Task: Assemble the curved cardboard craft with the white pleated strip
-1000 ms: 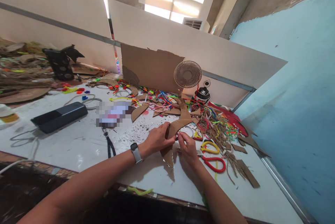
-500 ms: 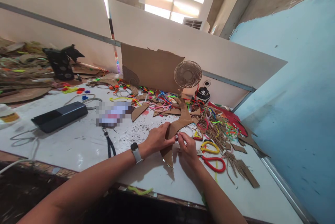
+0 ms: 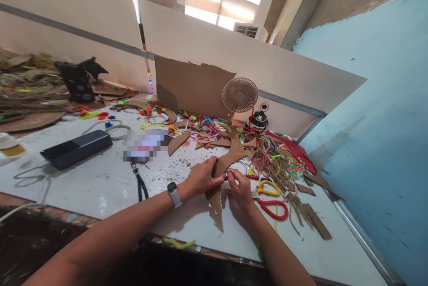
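My left hand (image 3: 203, 178), with a watch (image 3: 174, 194) on its wrist, grips a curved, pointed piece of cardboard (image 3: 230, 157). The piece is held tilted above the white table, one tip pointing down toward me. At the cardboard's right edge my right hand (image 3: 240, 186) is closed in a pinch; whatever lies between its fingertips is too small to make out. Just right of that hand lie scissors with one yellow and one red handle (image 3: 274, 210), their blades partly hidden behind the hand.
A small fan (image 3: 240, 95) stands behind the cardboard. Pipe cleaners and twine (image 3: 277, 161) are heaped at the right. Leftward lie a phone (image 3: 145, 145), its strap (image 3: 140, 185) and a black power bank (image 3: 76, 148). A cardboard sheet (image 3: 194, 85) leans on the white partition (image 3: 284, 72).
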`<state>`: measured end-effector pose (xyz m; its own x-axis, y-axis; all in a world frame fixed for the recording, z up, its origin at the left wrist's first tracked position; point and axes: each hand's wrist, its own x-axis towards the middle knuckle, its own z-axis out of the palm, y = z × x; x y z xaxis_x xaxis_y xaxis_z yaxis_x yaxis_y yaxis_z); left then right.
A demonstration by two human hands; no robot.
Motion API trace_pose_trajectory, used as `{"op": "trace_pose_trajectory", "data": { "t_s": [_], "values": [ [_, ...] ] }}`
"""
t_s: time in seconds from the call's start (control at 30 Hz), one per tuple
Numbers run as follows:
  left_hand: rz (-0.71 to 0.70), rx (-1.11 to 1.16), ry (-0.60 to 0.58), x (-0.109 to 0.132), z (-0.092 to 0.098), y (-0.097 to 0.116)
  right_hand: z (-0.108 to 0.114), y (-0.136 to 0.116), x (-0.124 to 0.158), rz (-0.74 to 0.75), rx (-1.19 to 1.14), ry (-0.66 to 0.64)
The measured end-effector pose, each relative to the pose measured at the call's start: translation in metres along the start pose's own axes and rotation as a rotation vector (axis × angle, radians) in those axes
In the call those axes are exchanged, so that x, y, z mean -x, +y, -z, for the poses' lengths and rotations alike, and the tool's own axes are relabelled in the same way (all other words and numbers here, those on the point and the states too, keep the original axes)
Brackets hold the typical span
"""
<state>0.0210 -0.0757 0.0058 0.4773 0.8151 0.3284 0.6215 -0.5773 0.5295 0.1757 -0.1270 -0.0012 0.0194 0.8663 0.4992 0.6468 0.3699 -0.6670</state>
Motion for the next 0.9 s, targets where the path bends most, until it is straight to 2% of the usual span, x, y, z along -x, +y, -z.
{"op": "trace_pose_trajectory", "data": {
  "t_s": [0.77,0.9],
  "values": [
    [-0.026,-0.049,-0.015,0.0008,-0.0008,-0.0009,0.0004,0.003,0.0011,-0.008,0.005,0.006],
    [-0.019,0.057,-0.019,0.001,-0.0014,-0.0018,0.0002,0.0035,0.0006,-0.055,-0.031,0.009]
  ]
}}
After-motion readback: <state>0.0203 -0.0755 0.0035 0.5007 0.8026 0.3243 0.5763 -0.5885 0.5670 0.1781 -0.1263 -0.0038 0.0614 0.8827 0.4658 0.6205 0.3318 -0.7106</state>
